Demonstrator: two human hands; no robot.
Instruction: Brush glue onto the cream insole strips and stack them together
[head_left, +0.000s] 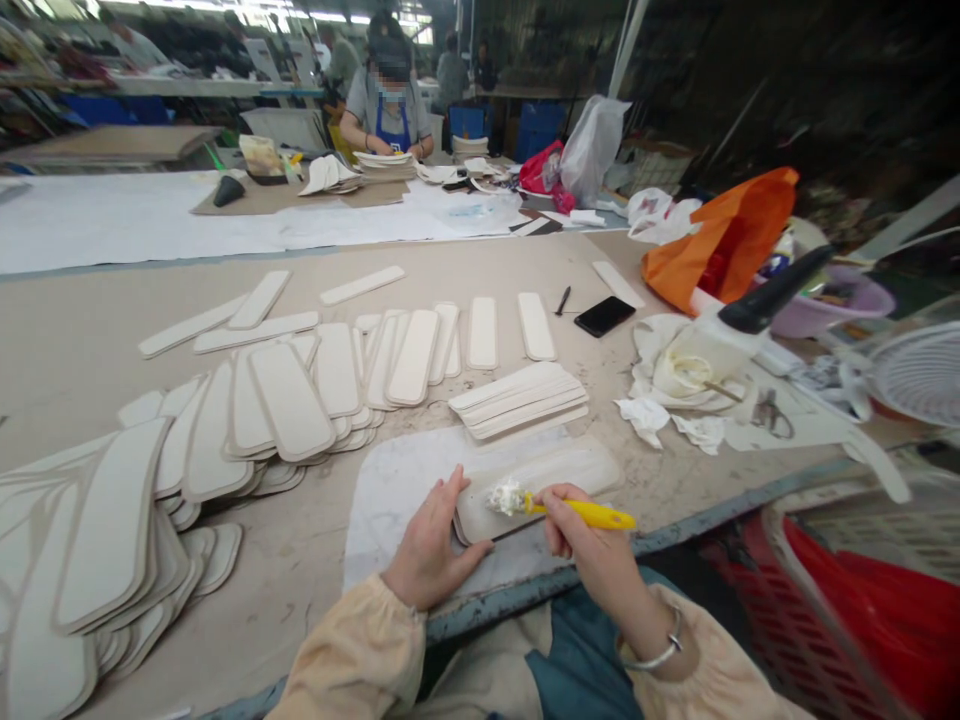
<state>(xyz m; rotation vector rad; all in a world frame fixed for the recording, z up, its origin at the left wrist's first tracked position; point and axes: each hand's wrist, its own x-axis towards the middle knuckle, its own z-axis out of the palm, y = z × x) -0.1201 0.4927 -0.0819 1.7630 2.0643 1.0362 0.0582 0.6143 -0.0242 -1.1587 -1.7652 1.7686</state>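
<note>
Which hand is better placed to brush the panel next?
Probably the right hand: it grips the yellow brush, white-coated head over the panel. The left hand is spread at the panel's left end.

My bare left hand (431,550) is spread, its fingers (448,492) reaching forward and its thumb (472,562) stretched out to the right. My bare right hand (596,555) is closed in a pinch, pointing forward and leftward. Both forearms come in low, in loose, pale peach cloth sleeves (364,645) gathered at the cuffs; a silver metal bangle (664,652) circles my right wrist (646,615).
</note>
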